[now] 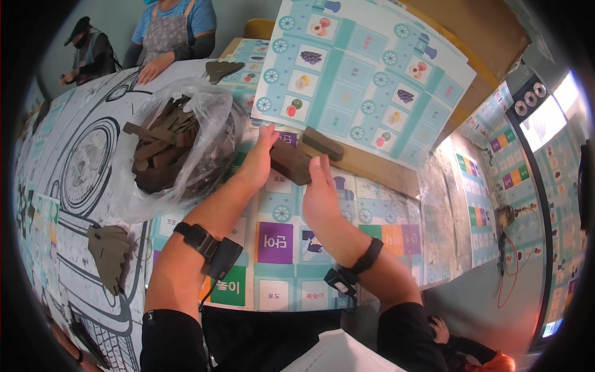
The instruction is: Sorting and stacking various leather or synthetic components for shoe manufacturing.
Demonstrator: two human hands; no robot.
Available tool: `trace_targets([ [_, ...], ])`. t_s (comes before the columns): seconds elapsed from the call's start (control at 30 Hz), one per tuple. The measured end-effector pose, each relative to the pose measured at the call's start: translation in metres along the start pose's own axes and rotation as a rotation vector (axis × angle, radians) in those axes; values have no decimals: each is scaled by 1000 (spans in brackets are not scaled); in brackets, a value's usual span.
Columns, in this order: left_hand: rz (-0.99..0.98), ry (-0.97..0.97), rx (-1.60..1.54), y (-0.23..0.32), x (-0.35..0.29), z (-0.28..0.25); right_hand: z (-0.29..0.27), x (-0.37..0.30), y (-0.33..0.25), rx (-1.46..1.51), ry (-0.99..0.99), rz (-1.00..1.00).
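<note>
Between my two hands is a small stack of dark brown strips [290, 162] with angled ends, too plain to name more exactly. My left hand [259, 158] holds its left end, fingers pointing away from me. My right hand [321, 189] presses the right end with its thumb and fingers. Just beyond my right fingers, a second brown bundle [322, 144] rests against a wooden board [378, 168]. To the left of my left hand stands a transparent plastic bag [217, 133], its mouth spread wide, full of loose brown strips [166, 142].
A large printed sheet [347, 80] with fruit pictures leans up behind the board. Printed sheets [304, 273] cover the table. Olive-brown pieces [110, 257] lie at the left, and another dark piece [223, 70] beyond the bag. Across the table stands a person in an apron [166, 34].
</note>
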State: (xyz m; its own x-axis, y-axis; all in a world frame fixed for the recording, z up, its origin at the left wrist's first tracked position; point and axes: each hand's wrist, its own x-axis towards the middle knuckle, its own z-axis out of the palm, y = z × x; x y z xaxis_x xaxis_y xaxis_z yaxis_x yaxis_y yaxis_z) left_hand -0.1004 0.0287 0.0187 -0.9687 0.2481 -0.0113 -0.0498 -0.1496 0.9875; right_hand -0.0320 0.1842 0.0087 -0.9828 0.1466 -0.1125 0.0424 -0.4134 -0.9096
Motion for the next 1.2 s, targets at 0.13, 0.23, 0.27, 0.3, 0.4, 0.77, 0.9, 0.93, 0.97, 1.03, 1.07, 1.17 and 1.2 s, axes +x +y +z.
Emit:
trace_targets([
  [0.13,30,14,5,-6,4,0,-1,7,6,33,3,-57],
  [0.23,21,26,-3,-2,1,0,-2,6,8,59,-33,-84],
  [0.27,8,36,-19,1,0,2,-2,6,8,62,-33,-88],
  [0.3,12,32,-17,3,-1,3,-1,5,6,68,-21,-67],
  [0.4,2,35,6,9,-3,6,5,-2,-4,81,-43,-84],
  [0.77,42,240,-223,20,-52,-6,-43,-4,-65,-420,273,-178],
  [0.9,58,249,-201,10,-102,-7,-54,-19,-42,-492,69,-212],
  [0.93,42,157,-55,7,-112,-9,-45,-29,-40,-558,-45,-225],
  [0.97,21,65,90,5,-120,-11,-37,-43,-42,-681,-96,-208],
  [1.03,-2,100,108,5,-127,-8,-28,-57,-43,-703,-181,-231],
  [1.07,-33,104,119,5,-130,-8,-26,-61,-39,-730,-235,-253],
  [1.17,33,166,153,1,-136,-19,-25,-67,-33,-826,-226,-236],
  [1.2,38,203,159,1,-135,-22,-26,-63,-34,-967,-188,-194],
])
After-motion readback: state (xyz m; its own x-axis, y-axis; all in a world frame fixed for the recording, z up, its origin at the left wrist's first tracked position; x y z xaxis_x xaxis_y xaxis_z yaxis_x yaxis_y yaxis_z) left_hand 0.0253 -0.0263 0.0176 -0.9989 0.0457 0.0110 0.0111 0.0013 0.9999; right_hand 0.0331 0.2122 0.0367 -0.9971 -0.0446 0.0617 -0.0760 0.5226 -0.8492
